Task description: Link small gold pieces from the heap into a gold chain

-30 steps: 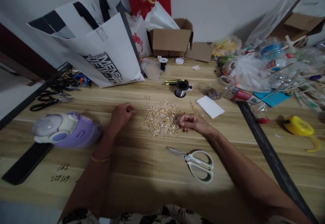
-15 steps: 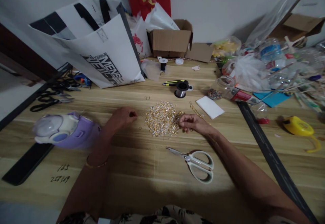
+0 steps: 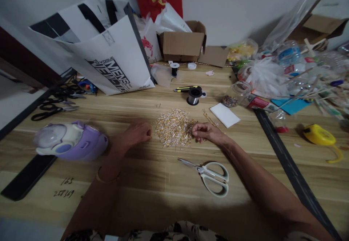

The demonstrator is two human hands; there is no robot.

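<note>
A loose heap of small gold and silver jewelry pieces point(image 3: 173, 128) lies on the wooden table. At its right edge my right hand point(image 3: 207, 131) has thumb and fingertips pinched together; whatever is between them is too small to name. My left hand point(image 3: 140, 132) rests just left of the heap with its fingers curled, and I cannot make out anything in it. Beyond my right hand lies a thin gold chain point(image 3: 209, 119). Scissors with pale handles point(image 3: 209, 175) lie nearer to me, their blades pointing left.
Behind the heap are a wire spool point(image 3: 193, 97), a yellow-black cutter point(image 3: 187, 89) and a white card point(image 3: 225, 115). A purple bottle point(image 3: 87, 144) lies left. A paper bag point(image 3: 117, 62), cardboard box point(image 3: 181, 46), plastic jars point(image 3: 242, 88) and a yellow tape measure point(image 3: 319, 134) stand around.
My left hand has moved right and slightly nearer me, closer to the heap, and its fingers now look more curled. My right hand has stayed at the heap's edge.
</note>
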